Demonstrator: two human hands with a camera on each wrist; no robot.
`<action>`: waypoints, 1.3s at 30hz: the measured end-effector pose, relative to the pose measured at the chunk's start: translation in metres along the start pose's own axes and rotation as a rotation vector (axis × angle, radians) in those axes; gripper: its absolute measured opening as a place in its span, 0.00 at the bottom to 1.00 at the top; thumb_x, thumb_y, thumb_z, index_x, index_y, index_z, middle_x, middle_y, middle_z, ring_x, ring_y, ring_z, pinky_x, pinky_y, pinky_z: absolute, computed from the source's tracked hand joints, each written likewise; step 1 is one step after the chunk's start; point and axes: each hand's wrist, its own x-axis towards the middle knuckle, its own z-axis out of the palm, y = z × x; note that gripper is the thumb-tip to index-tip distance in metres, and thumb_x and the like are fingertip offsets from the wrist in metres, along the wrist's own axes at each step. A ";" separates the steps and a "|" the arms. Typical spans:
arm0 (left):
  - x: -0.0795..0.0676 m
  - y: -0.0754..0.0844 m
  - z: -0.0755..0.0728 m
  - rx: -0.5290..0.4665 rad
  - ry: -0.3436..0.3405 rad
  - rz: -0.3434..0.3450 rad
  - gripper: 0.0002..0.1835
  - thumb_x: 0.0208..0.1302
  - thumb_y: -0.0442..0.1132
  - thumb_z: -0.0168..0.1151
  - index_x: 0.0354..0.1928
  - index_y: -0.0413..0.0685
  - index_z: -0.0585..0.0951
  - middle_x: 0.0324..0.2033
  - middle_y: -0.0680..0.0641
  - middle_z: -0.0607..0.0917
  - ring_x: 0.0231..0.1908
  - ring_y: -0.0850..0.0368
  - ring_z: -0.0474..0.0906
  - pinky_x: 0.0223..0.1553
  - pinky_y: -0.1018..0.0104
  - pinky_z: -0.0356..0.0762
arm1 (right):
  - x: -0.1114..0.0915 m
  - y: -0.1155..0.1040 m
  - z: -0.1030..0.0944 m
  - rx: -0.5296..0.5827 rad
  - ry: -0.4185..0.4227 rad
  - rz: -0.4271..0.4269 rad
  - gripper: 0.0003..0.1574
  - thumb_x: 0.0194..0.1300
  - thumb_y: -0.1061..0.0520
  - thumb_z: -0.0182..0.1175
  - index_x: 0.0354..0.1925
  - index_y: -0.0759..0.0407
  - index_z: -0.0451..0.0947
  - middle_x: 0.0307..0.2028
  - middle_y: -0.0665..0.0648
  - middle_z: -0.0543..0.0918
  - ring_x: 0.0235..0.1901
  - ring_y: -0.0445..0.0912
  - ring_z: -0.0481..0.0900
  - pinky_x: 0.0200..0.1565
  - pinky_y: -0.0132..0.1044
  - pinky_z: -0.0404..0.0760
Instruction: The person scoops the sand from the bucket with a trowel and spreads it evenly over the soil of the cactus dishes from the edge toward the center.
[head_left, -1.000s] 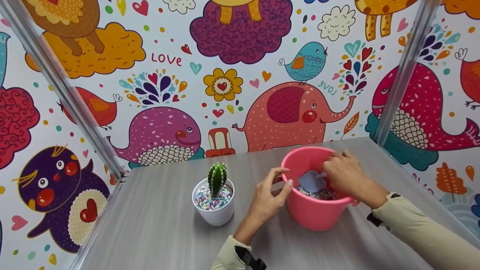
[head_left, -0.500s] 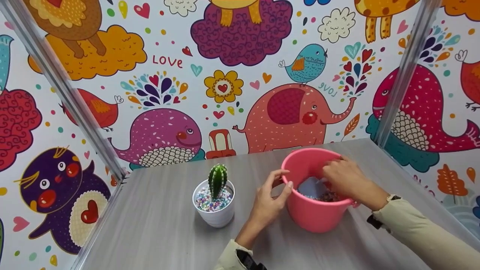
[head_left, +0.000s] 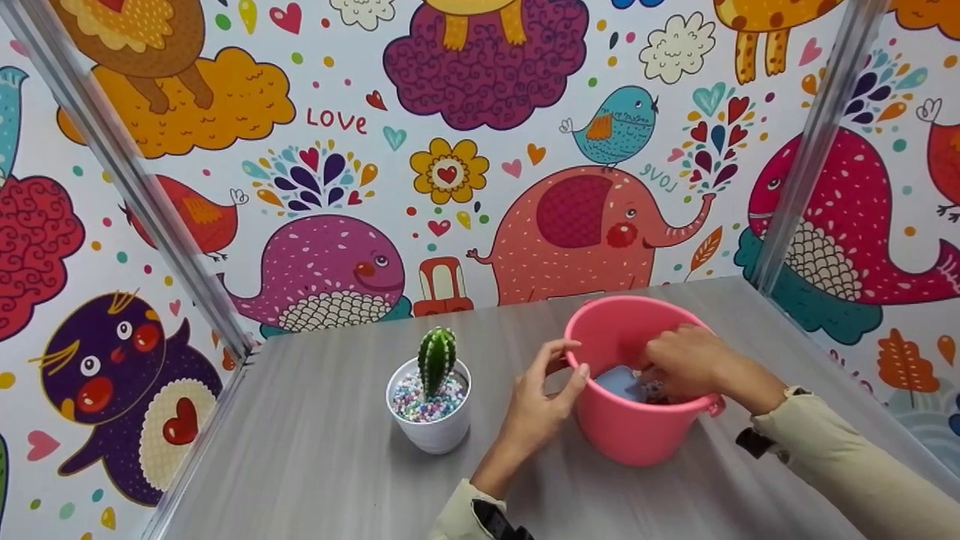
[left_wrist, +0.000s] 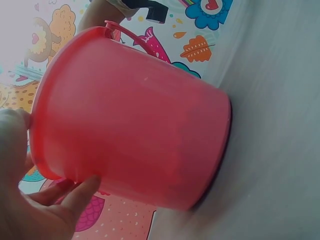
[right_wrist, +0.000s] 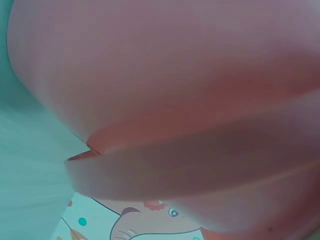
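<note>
A pink bucket stands on the table with small multicoloured grains inside. My left hand grips its near-left rim between thumb and fingers; in the left wrist view, fingers of the left hand lie along the side of the bucket. Inside, my right hand holds a small blue-grey scoop whose blade is down at the grains. The scoop's handle is hidden by the hand. Close up in the right wrist view, the bucket wall and its folded-down handle fill most of the picture.
Left of the bucket is a white pot with a green cactus and colourful beads around its base. The grey table ends at printed cartoon walls behind and on both sides.
The right hand has moved lower into the bucket. The scoop has gone down into the grains, and less of its blade shows. The left hand stays on the rim.
</note>
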 end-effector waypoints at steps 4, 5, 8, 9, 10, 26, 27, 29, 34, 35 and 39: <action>0.001 0.001 -0.001 -0.004 -0.001 0.003 0.21 0.75 0.51 0.68 0.67 0.67 0.79 0.63 0.55 0.85 0.65 0.47 0.83 0.55 0.60 0.90 | 0.000 0.002 0.000 0.031 -0.013 0.002 0.12 0.63 0.53 0.78 0.46 0.50 0.94 0.37 0.47 0.93 0.33 0.41 0.85 0.35 0.35 0.81; 0.001 0.001 -0.001 -0.002 -0.002 0.003 0.22 0.75 0.52 0.68 0.68 0.66 0.79 0.63 0.55 0.85 0.65 0.48 0.83 0.55 0.60 0.90 | 0.000 0.002 -0.001 0.033 -0.016 0.001 0.12 0.63 0.55 0.77 0.46 0.50 0.94 0.38 0.47 0.94 0.35 0.43 0.87 0.36 0.36 0.82; 0.001 0.000 -0.001 0.007 -0.007 0.004 0.24 0.75 0.54 0.67 0.69 0.64 0.78 0.65 0.52 0.85 0.65 0.50 0.83 0.55 0.61 0.90 | 0.000 0.003 -0.001 0.050 -0.032 0.010 0.14 0.62 0.59 0.75 0.47 0.51 0.94 0.40 0.48 0.94 0.39 0.46 0.88 0.39 0.38 0.84; 0.001 0.000 -0.001 0.010 -0.008 0.003 0.24 0.75 0.54 0.67 0.69 0.65 0.78 0.66 0.50 0.84 0.65 0.51 0.82 0.55 0.61 0.90 | 0.000 0.003 -0.002 0.061 -0.039 0.019 0.15 0.61 0.60 0.74 0.47 0.51 0.94 0.40 0.48 0.94 0.39 0.46 0.88 0.38 0.38 0.84; 0.001 0.000 -0.001 0.012 -0.009 0.001 0.24 0.75 0.55 0.67 0.69 0.65 0.78 0.66 0.50 0.84 0.65 0.52 0.82 0.55 0.61 0.90 | 0.000 0.003 -0.002 0.075 -0.048 0.029 0.15 0.61 0.60 0.74 0.47 0.51 0.94 0.40 0.48 0.94 0.38 0.45 0.88 0.38 0.38 0.84; 0.001 -0.001 -0.001 -0.004 -0.002 0.011 0.23 0.76 0.50 0.67 0.69 0.62 0.78 0.65 0.45 0.84 0.65 0.50 0.83 0.56 0.62 0.89 | -0.004 0.005 -0.013 0.235 -0.102 0.065 0.15 0.65 0.55 0.74 0.51 0.48 0.94 0.46 0.47 0.93 0.47 0.45 0.88 0.47 0.46 0.93; 0.001 -0.001 0.000 -0.008 -0.002 0.010 0.22 0.76 0.50 0.67 0.69 0.62 0.78 0.65 0.45 0.84 0.65 0.49 0.83 0.56 0.62 0.89 | -0.005 0.006 -0.013 0.237 -0.098 0.061 0.15 0.65 0.55 0.75 0.51 0.48 0.94 0.46 0.47 0.93 0.48 0.46 0.88 0.47 0.46 0.93; 0.001 -0.001 0.000 -0.013 -0.003 0.008 0.23 0.76 0.50 0.67 0.69 0.61 0.78 0.65 0.45 0.84 0.66 0.48 0.83 0.55 0.63 0.89 | -0.006 0.006 -0.015 0.242 -0.092 0.051 0.15 0.65 0.55 0.75 0.51 0.48 0.94 0.47 0.47 0.94 0.48 0.46 0.88 0.46 0.45 0.93; 0.000 -0.001 0.001 -0.013 -0.007 -0.002 0.24 0.76 0.53 0.68 0.70 0.61 0.78 0.65 0.50 0.84 0.66 0.47 0.82 0.55 0.63 0.89 | -0.012 0.008 -0.020 0.271 -0.069 0.019 0.14 0.67 0.56 0.73 0.51 0.49 0.93 0.47 0.47 0.93 0.49 0.47 0.86 0.42 0.39 0.92; -0.001 -0.001 0.000 -0.010 -0.008 -0.008 0.24 0.76 0.53 0.68 0.70 0.63 0.77 0.65 0.50 0.84 0.66 0.47 0.82 0.55 0.62 0.89 | -0.014 0.008 -0.021 0.284 -0.063 0.020 0.14 0.67 0.56 0.73 0.51 0.48 0.93 0.47 0.48 0.93 0.50 0.48 0.85 0.41 0.38 0.92; -0.004 -0.001 -0.001 -0.003 -0.014 -0.034 0.25 0.76 0.52 0.67 0.71 0.69 0.76 0.69 0.47 0.81 0.67 0.52 0.80 0.56 0.60 0.89 | -0.019 0.009 -0.026 0.348 -0.047 0.028 0.15 0.69 0.55 0.72 0.53 0.48 0.92 0.50 0.50 0.91 0.54 0.52 0.81 0.40 0.35 0.91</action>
